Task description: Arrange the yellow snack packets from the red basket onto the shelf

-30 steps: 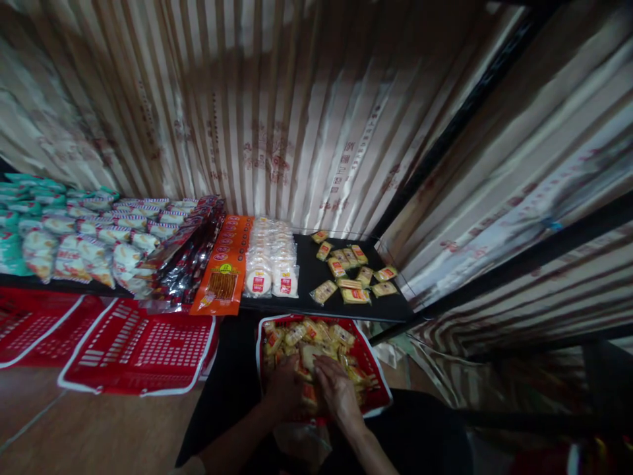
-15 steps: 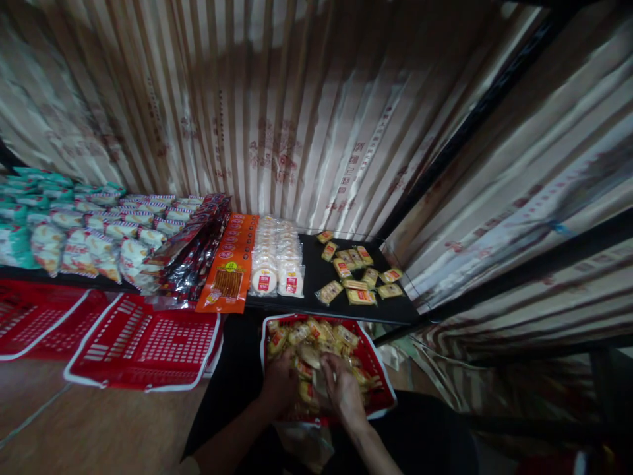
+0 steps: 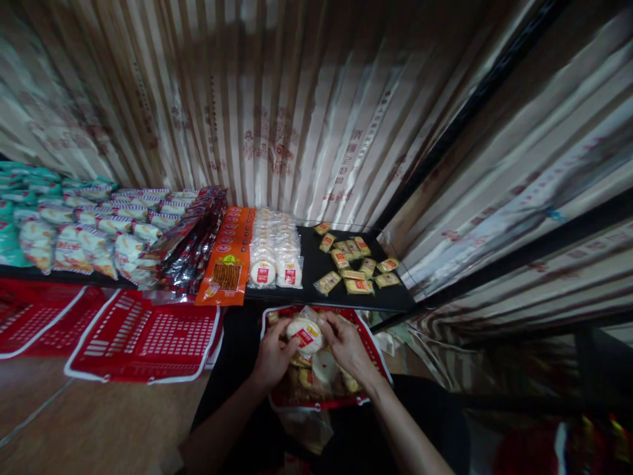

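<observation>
Here, both hands meet over a red basket (image 3: pixel 377 351), the left hand (image 3: pixel 271 356) and the right hand (image 3: pixel 350 343) reaching in from either side. Between them they grip a clear-wrapped round cracker (image 3: pixel 305 335): the left thumb lies across its lower left edge, while the right fingers pinch the wrapper at the upper right. Neither hand is nearer, since both touch it. Its printed face is turned up toward the wearer and somewhat tilted; being round, it shows no clear long axis. Just below hangs or lies a second pale disc (image 3: pixel 325 366); whether a hand holds it, I cannot tell. Yellow packets (image 3: pixel 305 377) fill the basket beneath.

Beyond the basket runs a black shelf (image 3: pixel 312 254). Two rows of white round crackers (image 3: pixel 262 272) lie there, ahead and slightly left of the hands, between an orange bag (image 3: pixel 227 274) and scattered yellow packs (image 3: pixel 359 286). A printed curtain (image 3: pixel 297 99) hangs behind.
</observation>
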{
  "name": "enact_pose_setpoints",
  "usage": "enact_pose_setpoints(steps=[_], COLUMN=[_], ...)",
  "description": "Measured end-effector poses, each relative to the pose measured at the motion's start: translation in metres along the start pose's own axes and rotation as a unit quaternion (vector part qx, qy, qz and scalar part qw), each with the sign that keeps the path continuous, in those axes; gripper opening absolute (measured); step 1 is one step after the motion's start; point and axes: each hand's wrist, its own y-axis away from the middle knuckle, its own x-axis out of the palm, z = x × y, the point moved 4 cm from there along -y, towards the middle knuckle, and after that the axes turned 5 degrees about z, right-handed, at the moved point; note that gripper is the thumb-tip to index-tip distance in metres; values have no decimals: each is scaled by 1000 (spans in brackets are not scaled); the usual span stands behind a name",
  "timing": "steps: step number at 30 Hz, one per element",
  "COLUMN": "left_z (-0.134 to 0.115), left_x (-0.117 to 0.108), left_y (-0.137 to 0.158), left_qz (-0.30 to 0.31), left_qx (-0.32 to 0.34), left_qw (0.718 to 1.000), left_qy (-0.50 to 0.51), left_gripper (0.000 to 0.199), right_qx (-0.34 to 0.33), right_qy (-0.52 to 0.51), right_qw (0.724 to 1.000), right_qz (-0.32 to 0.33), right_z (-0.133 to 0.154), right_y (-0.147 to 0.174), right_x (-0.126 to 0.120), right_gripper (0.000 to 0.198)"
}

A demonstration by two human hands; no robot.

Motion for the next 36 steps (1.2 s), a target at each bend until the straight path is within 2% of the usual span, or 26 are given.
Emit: enact_pose_setpoints(steps=[2, 6, 11, 14, 16, 18, 23, 30, 33, 36], left_z=[0, 0, 4, 2, -2, -6, -16, -25, -22, -16], left_x=[1, -3, -10, -21, -29, -34, -36, -20, -9, -3], left_y=[1, 0, -6, -8, -9, -11, -23, -46, -54, -59], left_qz=[11, -47, -88, -141, -177, -181, -167, -103, -74, -72], left_qx=[-25, -30, -38, -15, 16, 48, 118, 185, 185, 162], left_qw=[998, 992, 991, 990, 979, 967, 924, 872, 857, 854], left_qy=[63, 115, 92, -14, -101, -175, -323, -441, -476, -489], left_gripper=[33, 28, 25, 30, 35, 38, 40, 46, 48, 50], right_qx=[33, 101, 105, 93, 78, 64, 52, 54, 67, 68], right_qy=[-91, -265, -304, -288, -261, -232, -158, -55, 20, 71], right_qw=[995, 958, 946, 953, 962, 970, 986, 996, 994, 989], right_qz=[13, 48, 26, 16, 0, -22, -30, -54, -79, -115], right_z=[-2, -14, -25, -25, -23, -23, -32, -42, -37, -32], right_y=[-2, -1, -5, -17, -28, -41, -75, -106, -110, -108], right_x=[6, 28, 51, 56, 55, 52, 47, 40, 37, 38], right_gripper=[38, 40, 37, 36, 35, 33, 28, 30, 30, 34])
